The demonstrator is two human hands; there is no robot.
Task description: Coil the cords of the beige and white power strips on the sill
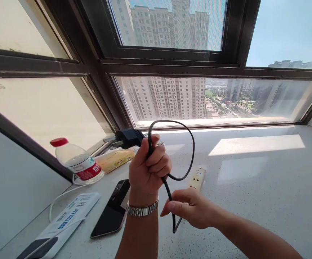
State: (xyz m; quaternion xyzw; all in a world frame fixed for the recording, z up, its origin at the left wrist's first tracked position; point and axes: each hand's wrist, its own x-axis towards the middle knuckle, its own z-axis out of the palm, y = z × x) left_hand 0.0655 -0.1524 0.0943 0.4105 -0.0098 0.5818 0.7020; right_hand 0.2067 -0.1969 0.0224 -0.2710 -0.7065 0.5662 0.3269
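Observation:
My left hand (148,166), with a metal watch on its wrist, is raised in a fist around a black power cable (190,151). The cable's black plug (127,138) sticks out to the left of the fist, prongs pointing left. The cable loops up and round to the right, then runs down to my right hand (190,208), which pinches it lower down. A short bend of cable hangs below that hand. Just behind my right hand a white power strip (197,178) lies on the pale stone sill (253,201).
At the left of the sill stand a clear plastic bottle (76,162) with red cap, a yellow packet (115,159), a dark phone (112,210) lying flat, and a white box (66,217) with a white cord. Dark window frames rise behind, with tower blocks outside.

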